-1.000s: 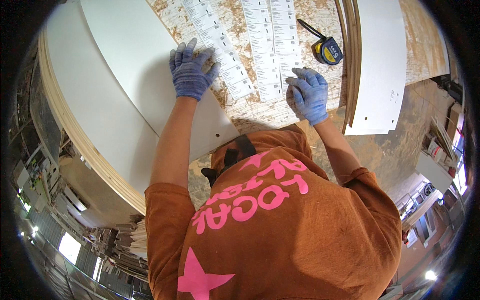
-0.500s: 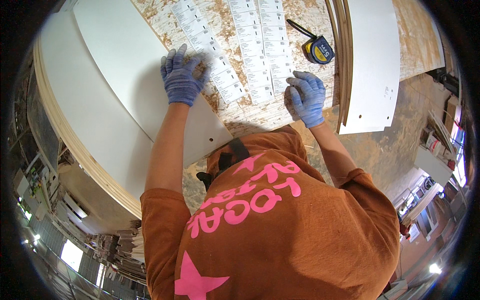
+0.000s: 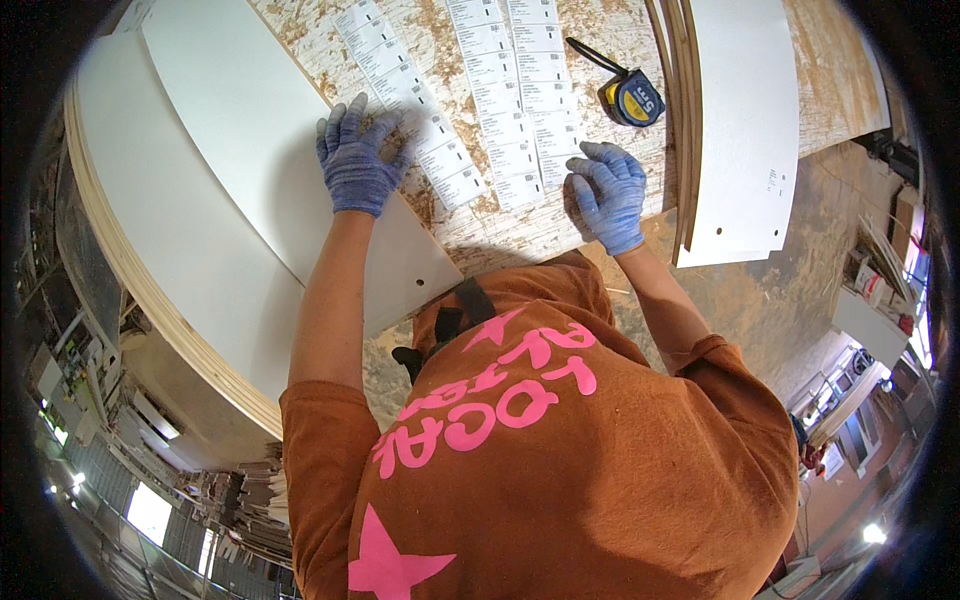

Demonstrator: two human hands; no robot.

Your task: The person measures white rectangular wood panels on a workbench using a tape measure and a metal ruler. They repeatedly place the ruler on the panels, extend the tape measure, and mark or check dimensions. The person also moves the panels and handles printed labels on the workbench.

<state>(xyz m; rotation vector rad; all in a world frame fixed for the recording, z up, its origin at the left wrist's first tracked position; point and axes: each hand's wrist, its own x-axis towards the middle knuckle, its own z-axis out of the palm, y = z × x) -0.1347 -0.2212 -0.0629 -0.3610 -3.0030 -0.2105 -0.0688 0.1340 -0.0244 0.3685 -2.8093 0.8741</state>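
Note:
My left hand (image 3: 357,165), in a blue knit glove, lies with fingers spread over the inner edge of a long white panel (image 3: 235,110). That panel has a dark hole near its close end and rests on another white panel (image 3: 110,120). To the right, my gloved right hand (image 3: 612,198) rests by the lower end of a strip of white labels (image 3: 545,95). Its fingers are loosely bent, the thumb apart from them, and nothing shows in its grasp. Two more label strips (image 3: 495,100) (image 3: 410,100) lie between my hands.
A black and yellow tape measure (image 3: 636,100) with a wrist strap lies beyond my right hand on the scuffed worktop (image 3: 450,35). Right of it stands a stack of white panels (image 3: 740,120) with brown edges. Stacked boards (image 3: 235,500) show at the lower left.
The view has shifted very slightly. Both hands keep nearly the same places and poses, and the labels and panels lie as before.

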